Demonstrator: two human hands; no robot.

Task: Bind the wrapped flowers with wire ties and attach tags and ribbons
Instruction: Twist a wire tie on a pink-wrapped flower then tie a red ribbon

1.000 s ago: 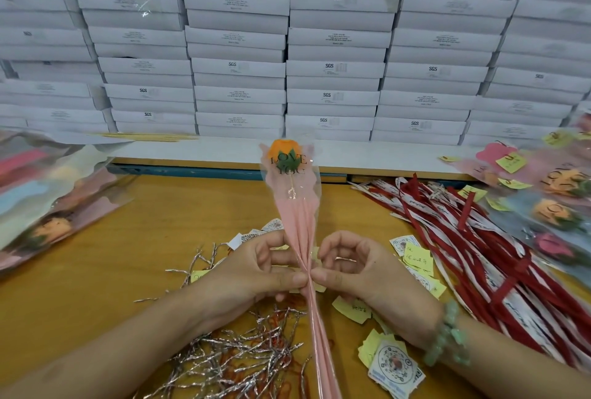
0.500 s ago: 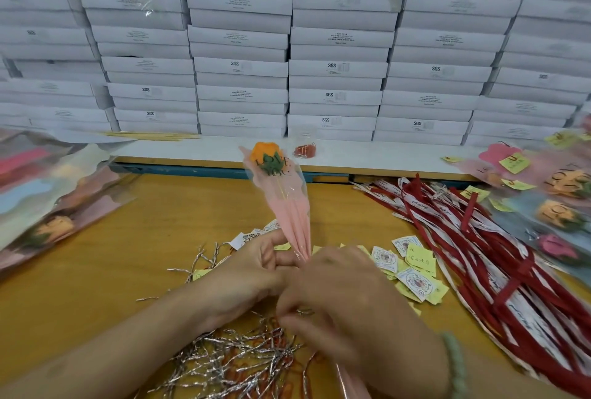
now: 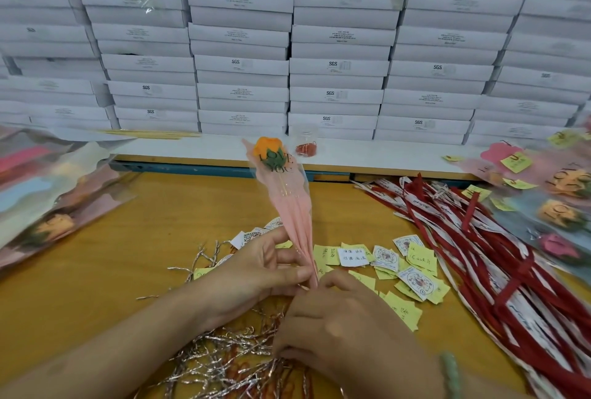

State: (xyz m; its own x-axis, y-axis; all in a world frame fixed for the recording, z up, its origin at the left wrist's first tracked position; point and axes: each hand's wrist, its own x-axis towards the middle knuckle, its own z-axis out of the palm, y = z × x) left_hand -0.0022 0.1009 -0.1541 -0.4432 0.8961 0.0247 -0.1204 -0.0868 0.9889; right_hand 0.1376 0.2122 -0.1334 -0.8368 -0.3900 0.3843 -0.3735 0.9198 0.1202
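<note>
Pink wrapped flower (image 3: 294,203): left hand (image 3: 256,270) pinches its neck, right hand (image 3: 345,328) curls there, grasp hidden. Binding step, seemingly; next, twist a wire tie (image 3: 224,357) from 6 o'clock tight.

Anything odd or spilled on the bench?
Nothing damaged. The wrapped flower tilts left in the left hand; wire ties and paper tags lie in loose heaps on the table, apparently working stock.
</note>
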